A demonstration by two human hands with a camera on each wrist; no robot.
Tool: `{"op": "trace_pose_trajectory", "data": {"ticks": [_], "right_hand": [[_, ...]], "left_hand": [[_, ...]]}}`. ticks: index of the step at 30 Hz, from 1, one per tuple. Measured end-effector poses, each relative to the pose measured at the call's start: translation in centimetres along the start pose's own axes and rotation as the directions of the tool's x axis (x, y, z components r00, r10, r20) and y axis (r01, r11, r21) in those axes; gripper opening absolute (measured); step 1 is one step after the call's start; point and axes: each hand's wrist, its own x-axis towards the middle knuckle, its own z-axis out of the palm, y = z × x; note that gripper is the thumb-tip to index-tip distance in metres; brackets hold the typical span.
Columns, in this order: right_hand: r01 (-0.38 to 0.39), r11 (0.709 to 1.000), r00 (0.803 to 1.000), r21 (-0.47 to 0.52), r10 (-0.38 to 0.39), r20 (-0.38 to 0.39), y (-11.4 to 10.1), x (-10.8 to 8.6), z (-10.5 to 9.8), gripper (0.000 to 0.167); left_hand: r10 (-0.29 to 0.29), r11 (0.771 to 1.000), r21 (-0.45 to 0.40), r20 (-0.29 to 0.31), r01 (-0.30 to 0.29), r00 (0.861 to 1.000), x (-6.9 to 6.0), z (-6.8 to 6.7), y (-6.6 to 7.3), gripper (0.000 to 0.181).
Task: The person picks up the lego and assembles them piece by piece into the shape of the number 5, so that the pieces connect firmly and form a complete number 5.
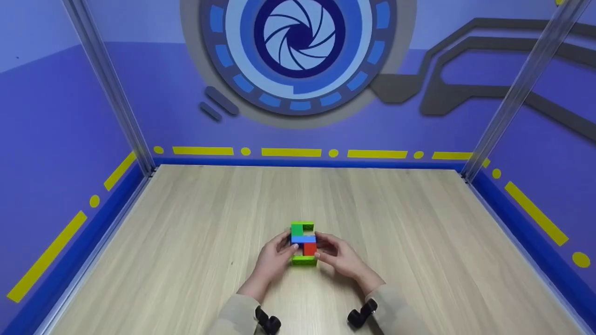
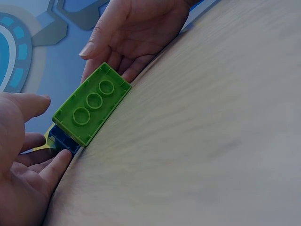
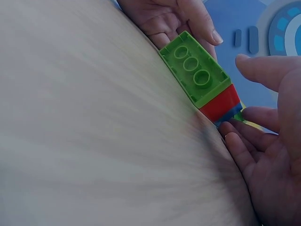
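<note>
A small stack of toy building bricks lies on its side on the table between the two hands. In the head view, a blue brick (image 1: 303,239) crosses its middle. A green brick (image 1: 297,230) is beyond it and a red brick (image 1: 309,249) is nearer. Lime-green bricks form both ends; the near lime brick (image 2: 91,104) turns its hollow underside, with three rings, towards the person. My left hand (image 1: 274,258) touches the stack's left side with its fingers, thumb raised. Against the right side rest the fingers of my right hand (image 1: 343,257), its thumb also apart from the bricks.
The wood-grain table (image 1: 209,209) extends around the hands. Blue-purple printed panels (image 1: 372,132) stand behind and on both sides, with metal posts (image 1: 517,88) at the back corners. Black wrist cameras (image 1: 267,321) sit on both sleeves.
</note>
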Motion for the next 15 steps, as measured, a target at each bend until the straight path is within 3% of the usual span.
{"op": "trace_pose_trajectory", "data": {"ticks": [7,11,15], "right_hand": [[-0.005,0.999,0.999,0.047,0.007,-0.041,0.5,0.4,-0.9,0.060],[-0.057,0.997,0.990,0.057,0.063,-0.125,0.7,0.5,-2.1,0.058],[-0.080,0.995,0.968,0.066,0.094,-0.235,1.1,0.6,-3.8,0.059]], "left_hand": [[-0.001,0.999,-0.036,-0.020,0.001,1.000,0.0,-0.4,-0.1,0.060],[-0.003,0.999,-0.034,-0.077,0.000,0.997,0.1,-1.2,0.0,0.058],[-0.002,1.000,0.006,-0.148,0.003,0.989,0.7,-2.4,0.0,0.056]]}}
